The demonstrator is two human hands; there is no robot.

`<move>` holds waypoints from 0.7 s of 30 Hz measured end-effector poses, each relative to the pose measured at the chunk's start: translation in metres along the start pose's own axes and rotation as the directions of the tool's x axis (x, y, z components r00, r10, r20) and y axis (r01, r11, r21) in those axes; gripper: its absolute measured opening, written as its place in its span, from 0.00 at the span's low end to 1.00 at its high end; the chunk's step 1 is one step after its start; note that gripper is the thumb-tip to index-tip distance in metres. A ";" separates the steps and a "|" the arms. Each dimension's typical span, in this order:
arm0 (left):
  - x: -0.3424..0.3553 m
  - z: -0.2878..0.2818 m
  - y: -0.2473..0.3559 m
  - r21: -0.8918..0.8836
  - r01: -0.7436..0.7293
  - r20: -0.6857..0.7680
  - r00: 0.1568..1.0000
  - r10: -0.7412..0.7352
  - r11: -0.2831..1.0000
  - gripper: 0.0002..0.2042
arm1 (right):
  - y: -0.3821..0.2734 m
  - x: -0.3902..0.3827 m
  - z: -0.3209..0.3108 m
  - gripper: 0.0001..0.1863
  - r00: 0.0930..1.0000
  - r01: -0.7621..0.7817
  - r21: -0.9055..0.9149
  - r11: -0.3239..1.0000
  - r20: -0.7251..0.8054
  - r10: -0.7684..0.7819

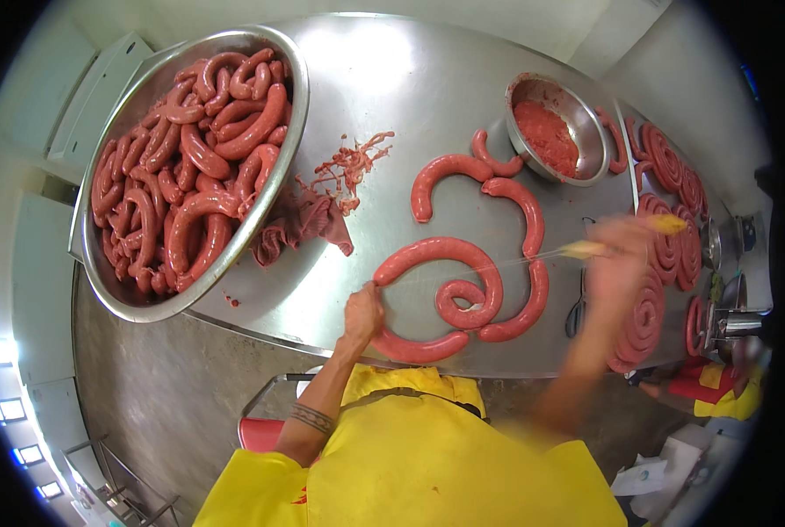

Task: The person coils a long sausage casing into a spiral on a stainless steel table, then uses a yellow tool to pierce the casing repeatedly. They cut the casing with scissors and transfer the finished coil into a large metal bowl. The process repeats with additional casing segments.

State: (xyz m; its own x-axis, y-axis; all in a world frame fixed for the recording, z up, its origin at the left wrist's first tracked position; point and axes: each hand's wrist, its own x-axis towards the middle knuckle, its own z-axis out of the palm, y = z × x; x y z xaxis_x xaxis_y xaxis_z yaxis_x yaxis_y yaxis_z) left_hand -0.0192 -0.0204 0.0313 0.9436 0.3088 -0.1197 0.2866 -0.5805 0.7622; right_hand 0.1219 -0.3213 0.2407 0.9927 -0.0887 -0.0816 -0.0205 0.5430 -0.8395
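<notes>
My left hand (363, 314) is closed on a narrow joint in a linked sausage (441, 250), near the table's front edge. From there the sausage curves into a loop, and more links lie to its right. My right hand (619, 250) is raised to the right and blurred by motion. A long yellow piece (669, 224) sticks out on both sides of its fist. Thin string (463, 270) stretches between my hands, over the sausage. Dark-handled scissors (577, 309) lie on the table below my right hand.
A large steel basin (297, 105) heaped with sausages stands at left. Beside it lie a reddish cloth (304, 230) and casing scraps (348, 171). At back right, a steel bowl (596, 145) holds ground meat. Coiled sausages (645, 316) cover the right end. Another person's yellow sleeve (739, 404) shows beyond.
</notes>
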 end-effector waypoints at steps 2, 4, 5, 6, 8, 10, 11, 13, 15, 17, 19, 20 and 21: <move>0.004 -0.001 0.003 0.134 0.142 0.016 0.989 -0.146 0.981 0.11 | -0.052 0.000 -0.065 0.03 1.000 0.016 -0.305 0.952 -0.012 -0.021; 0.011 -0.006 0.008 -0.025 0.183 0.043 0.982 -0.182 0.983 0.10 | -0.054 -0.024 -0.120 0.05 0.943 -0.196 -0.696 0.691 0.059 0.327; 0.007 -0.012 0.011 -0.097 0.220 0.061 0.975 -0.215 0.971 0.10 | -0.031 -0.040 -0.135 0.08 0.799 -0.270 -0.891 0.366 0.005 0.601; 0.015 -0.019 0.012 -0.168 0.234 0.063 0.972 -0.226 0.958 0.10 | -0.004 -0.054 -0.140 0.11 0.689 -0.293 -0.928 0.228 -0.040 0.724; 0.016 -0.037 0.013 -0.294 0.262 0.083 0.965 -0.249 0.919 0.10 | 0.078 -0.064 -0.115 0.16 0.749 -0.150 -0.937 0.316 0.101 0.655; 0.012 -0.053 0.012 -0.080 0.008 -0.024 1.000 -0.010 0.997 0.09 | 0.156 -0.049 -0.059 0.22 0.853 -0.011 -0.862 0.507 0.257 0.455; 0.009 -0.060 0.010 0.217 -0.248 -0.070 0.961 0.269 0.944 0.09 | 0.186 -0.037 -0.027 0.25 0.821 0.087 -0.881 0.465 0.328 0.468; 0.005 -0.068 0.007 0.400 -0.425 -0.073 0.869 0.490 0.812 0.08 | 0.222 -0.016 0.033 0.19 0.495 0.666 -0.648 0.369 0.754 0.431; 0.002 -0.070 0.003 0.194 -0.372 -0.203 0.890 0.408 0.908 0.06 | 0.222 -0.015 0.072 0.15 0.317 0.436 -0.702 0.563 0.706 0.634; -0.001 -0.068 -0.001 -0.035 -0.095 -0.206 0.975 0.086 0.995 0.07 | 0.199 -0.025 0.096 0.12 0.294 0.260 -0.681 0.684 0.731 0.616; -0.004 -0.066 -0.004 -0.444 0.224 0.050 0.973 -0.225 0.868 0.09 | 0.156 -0.037 0.108 0.11 0.466 0.170 -0.602 0.780 0.747 0.474; -0.005 -0.065 -0.005 -0.404 0.211 0.098 0.977 -0.187 0.890 0.09 | 0.138 -0.037 0.114 0.10 0.612 0.149 -0.691 0.708 0.627 0.483; -0.006 -0.064 -0.006 -0.358 0.196 0.168 0.975 -0.143 0.913 0.09 | 0.121 -0.031 0.114 0.10 0.716 0.128 -0.764 0.633 0.513 0.474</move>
State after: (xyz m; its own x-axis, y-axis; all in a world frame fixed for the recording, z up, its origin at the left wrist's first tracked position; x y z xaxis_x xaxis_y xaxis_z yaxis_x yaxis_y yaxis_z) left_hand -0.0366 0.0292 0.0681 0.9071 0.2579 -0.3326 0.3869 -0.2002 0.9001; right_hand 0.1019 -0.1578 0.2024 0.7617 0.6222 -0.1810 0.0230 -0.3051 -0.9520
